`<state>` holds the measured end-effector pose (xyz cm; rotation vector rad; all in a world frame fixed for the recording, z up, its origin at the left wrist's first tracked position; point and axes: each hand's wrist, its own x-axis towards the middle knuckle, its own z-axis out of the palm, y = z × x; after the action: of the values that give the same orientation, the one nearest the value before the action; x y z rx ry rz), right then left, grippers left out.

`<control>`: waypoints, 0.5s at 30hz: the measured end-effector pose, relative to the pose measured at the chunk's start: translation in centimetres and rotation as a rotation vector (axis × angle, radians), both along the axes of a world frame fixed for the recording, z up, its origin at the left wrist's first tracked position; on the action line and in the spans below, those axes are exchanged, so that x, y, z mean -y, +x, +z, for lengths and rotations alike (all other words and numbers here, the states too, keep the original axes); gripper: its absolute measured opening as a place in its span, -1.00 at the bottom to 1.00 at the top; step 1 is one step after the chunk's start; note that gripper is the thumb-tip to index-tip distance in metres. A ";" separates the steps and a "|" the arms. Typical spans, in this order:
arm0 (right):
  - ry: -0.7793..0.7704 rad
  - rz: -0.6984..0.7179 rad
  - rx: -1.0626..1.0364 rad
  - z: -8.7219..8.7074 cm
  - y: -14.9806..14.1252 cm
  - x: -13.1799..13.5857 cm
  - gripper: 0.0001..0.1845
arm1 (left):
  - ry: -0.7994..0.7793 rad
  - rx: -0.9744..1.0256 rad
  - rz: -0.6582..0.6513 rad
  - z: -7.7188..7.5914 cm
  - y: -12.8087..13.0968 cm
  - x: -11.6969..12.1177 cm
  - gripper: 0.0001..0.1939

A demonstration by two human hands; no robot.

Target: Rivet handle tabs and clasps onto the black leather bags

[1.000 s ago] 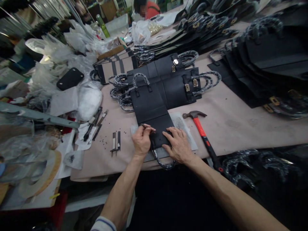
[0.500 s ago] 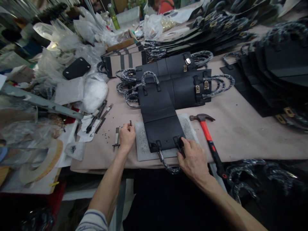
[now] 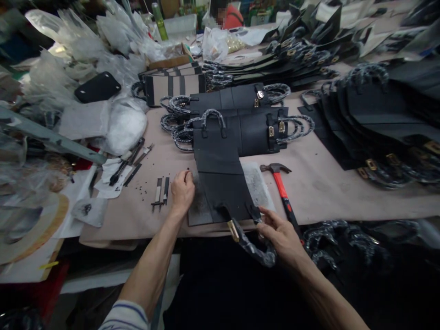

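A flat black leather bag panel (image 3: 220,181) lies unfolded on a grey pad (image 3: 256,185) at the table's near edge. Its wrapped handle (image 3: 256,250) hangs over the edge. My right hand (image 3: 280,236) grips the panel's near right corner beside that handle, fingers curled. My left hand (image 3: 182,190) rests at the panel's left edge, fingers pinched on a small dark piece I cannot make out. Two thin metal tools (image 3: 161,192) lie just left of it.
A red-handled hammer (image 3: 282,190) lies right of the pad. Stacks of black bag panels with handles (image 3: 240,123) fill the middle and right (image 3: 378,114). Plastic bags (image 3: 123,126) and tools clutter the left. Another person (image 3: 228,16) sits far back.
My right hand has pulled the panel's near edge and handle off the table edge. My left hand moved from the panel to its left side, near the metal tools.
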<state>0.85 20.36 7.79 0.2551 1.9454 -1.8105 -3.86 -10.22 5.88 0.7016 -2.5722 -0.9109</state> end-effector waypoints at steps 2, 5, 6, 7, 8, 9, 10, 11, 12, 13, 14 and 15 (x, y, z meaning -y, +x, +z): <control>-0.192 -0.025 0.140 0.7 -0.2 -0.8 -0.40 | 0.158 -0.058 0.026 0.4 0.7 -1.6 -0.63; -0.489 0.079 0.232 1.1 -0.3 -1.6 -0.55 | 0.395 -0.098 -0.050 0.8 1.6 -4.8 -0.59; -0.564 0.130 0.235 1.0 -0.2 -1.7 -0.58 | 0.442 -0.100 -0.098 0.9 1.8 -6.0 -0.61; -0.623 0.174 0.233 0.8 -0.1 -1.8 -0.59 | 0.472 -0.101 -0.142 0.9 2.0 -7.1 -0.65; -0.664 0.208 0.234 0.4 0.1 -1.8 -0.60 | 0.495 -0.100 -0.173 0.9 2.3 -8.1 -0.70; -0.696 0.224 0.232 0.0 0.2 -1.8 -0.60 | 0.522 -0.098 -0.190 0.8 2.5 -9.0 -0.74; -0.718 0.224 0.233 -0.5 0.4 -1.8 -0.60 | 0.557 -0.097 -0.195 0.7 2.7 -9.8 -0.77; -0.735 0.216 0.239 -1.1 0.7 -1.8 -0.60 | 0.599 -0.100 -0.188 0.5 2.9 -10.4 -0.78; -0.746 0.202 0.249 -1.6 0.9 -1.8 -0.61 | 0.646 -0.104 -0.173 0.2 3.1 -10.9 -0.78; -0.752 0.184 0.260 -2.1 1.2 -1.9 -0.61 | 0.703 -0.108 -0.151 -0.1 3.3 -11.3 -0.76; -0.753 0.167 0.272 -2.5 1.5 -1.9 -0.61 | 0.772 -0.109 -0.122 -0.4 3.5 -11.6 -0.71; -0.755 0.152 0.279 -2.9 1.8 -2.0 -0.61 | 0.859 -0.103 -0.093 -0.7 3.7 -11.9 -0.65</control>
<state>2.63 22.32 4.91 0.0924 0.9720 -2.1191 -0.16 1.65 5.21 0.7010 -2.0627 -2.0510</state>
